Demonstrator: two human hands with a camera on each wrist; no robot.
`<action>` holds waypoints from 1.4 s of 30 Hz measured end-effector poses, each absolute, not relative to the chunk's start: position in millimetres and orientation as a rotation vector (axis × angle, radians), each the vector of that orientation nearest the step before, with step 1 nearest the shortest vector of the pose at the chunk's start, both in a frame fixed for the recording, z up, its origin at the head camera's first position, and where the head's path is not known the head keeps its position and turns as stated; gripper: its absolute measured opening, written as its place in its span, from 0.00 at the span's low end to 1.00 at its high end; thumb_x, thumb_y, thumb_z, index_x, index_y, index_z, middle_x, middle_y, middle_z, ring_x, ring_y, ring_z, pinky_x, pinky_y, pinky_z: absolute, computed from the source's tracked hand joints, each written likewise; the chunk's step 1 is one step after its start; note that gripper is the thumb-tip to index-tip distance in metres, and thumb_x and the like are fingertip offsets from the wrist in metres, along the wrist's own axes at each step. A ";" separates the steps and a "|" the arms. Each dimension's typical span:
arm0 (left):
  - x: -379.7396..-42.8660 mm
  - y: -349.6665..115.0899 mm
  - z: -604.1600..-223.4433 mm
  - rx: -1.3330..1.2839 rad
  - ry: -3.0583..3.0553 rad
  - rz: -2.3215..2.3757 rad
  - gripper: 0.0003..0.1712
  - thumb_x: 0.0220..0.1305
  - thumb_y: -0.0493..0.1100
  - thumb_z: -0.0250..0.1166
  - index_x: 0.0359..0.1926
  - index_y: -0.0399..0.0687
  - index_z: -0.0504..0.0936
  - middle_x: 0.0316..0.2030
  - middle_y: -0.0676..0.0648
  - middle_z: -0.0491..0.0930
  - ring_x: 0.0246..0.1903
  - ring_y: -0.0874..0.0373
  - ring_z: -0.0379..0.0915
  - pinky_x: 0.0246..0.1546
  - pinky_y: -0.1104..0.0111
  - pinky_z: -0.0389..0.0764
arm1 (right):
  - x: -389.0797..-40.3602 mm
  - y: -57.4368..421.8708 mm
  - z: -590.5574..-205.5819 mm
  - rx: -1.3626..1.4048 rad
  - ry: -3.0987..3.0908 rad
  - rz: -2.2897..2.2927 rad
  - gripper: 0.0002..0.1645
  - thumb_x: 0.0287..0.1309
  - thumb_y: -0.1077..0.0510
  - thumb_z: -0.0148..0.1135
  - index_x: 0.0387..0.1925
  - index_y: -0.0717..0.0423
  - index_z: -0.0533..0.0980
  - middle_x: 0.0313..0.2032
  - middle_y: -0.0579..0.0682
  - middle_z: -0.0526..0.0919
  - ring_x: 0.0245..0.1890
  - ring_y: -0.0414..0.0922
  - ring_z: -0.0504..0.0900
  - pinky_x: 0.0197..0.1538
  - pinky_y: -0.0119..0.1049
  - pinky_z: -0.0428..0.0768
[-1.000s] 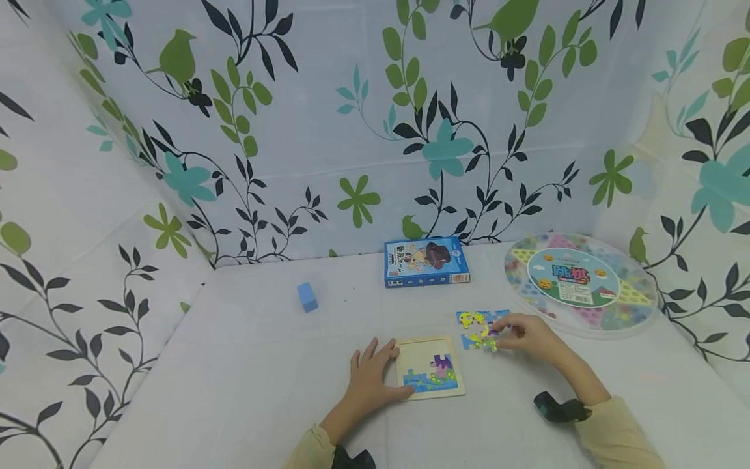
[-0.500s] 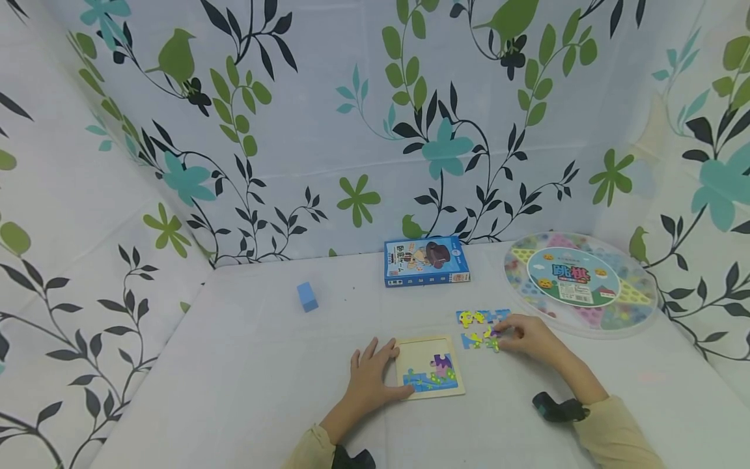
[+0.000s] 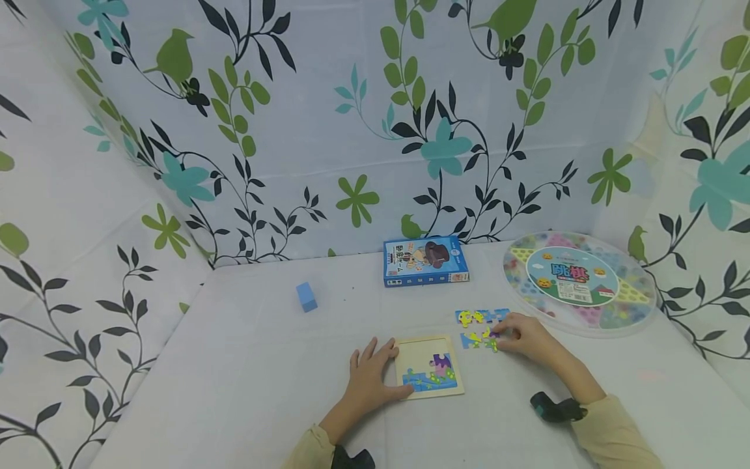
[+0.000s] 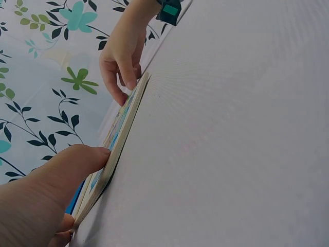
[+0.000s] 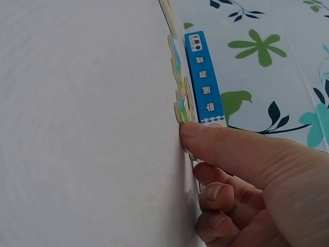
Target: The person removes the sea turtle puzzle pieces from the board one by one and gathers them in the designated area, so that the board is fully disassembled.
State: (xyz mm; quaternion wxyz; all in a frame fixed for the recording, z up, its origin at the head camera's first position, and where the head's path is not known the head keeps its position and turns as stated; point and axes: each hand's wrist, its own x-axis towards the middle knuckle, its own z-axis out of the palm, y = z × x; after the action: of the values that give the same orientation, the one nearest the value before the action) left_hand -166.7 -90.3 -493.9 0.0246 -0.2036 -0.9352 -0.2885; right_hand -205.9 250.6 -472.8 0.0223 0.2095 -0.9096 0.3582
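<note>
A square wooden puzzle tray (image 3: pixel 430 339) lies on the table, partly filled with blue, purple and green jigsaw pieces along its bottom and right side. My left hand (image 3: pixel 370 378) holds its left side, thumb (image 4: pixel 95 157) on the bottom rim and fingers at the upper left edge. To the right, my right hand (image 3: pixel 527 337) pinches a green and purple puzzle piece (image 5: pixel 182 110) between thumb and index finger, its other fingers curled. The piece is partly hidden by the fingers. More loose pieces (image 3: pixel 471 318) lie beside and behind it.
A blue game box (image 3: pixel 426 262) lies at the back, against the patterned cloth. Behind the right hand is a large round clear-lidded board game set (image 3: pixel 577 280). A blue block (image 3: pixel 306 297) rests on the white table (image 3: pixel 263 365) at the back left.
Near the right hand, the pinched piece and the piece beside it have shifted slightly. The left hand and the tray keep their place.
</note>
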 end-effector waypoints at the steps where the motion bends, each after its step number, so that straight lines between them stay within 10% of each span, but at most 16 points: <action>1: -166.6 -90.2 -493.6 -0.632 -2.893 -0.893 0.44 0.40 0.67 0.65 0.55 0.46 0.71 0.61 0.48 0.62 0.63 0.44 0.45 0.56 0.42 0.38 | -205.8 250.5 -472.7 0.648 -2.821 1.109 0.12 0.45 0.62 0.67 0.36 0.60 0.79 0.24 0.44 0.68 0.19 0.38 0.62 0.21 0.29 0.63; 42: -165.9 -89.8 -492.6 -0.642 -2.898 -0.890 0.44 0.42 0.67 0.64 0.56 0.47 0.70 0.62 0.49 0.61 0.63 0.44 0.43 0.56 0.43 0.37 | -194.7 213.1 -446.4 0.720 -2.616 1.186 0.17 0.43 0.66 0.68 0.39 0.64 0.77 0.34 0.54 0.76 0.18 0.35 0.65 0.19 0.28 0.67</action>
State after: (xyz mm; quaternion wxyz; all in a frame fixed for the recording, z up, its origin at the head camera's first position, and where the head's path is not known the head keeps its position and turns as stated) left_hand -165.9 -89.8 -492.6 0.0216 -0.2070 -0.9350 -0.2872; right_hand -194.7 213.1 -446.4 0.0903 0.2422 -0.8798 0.3989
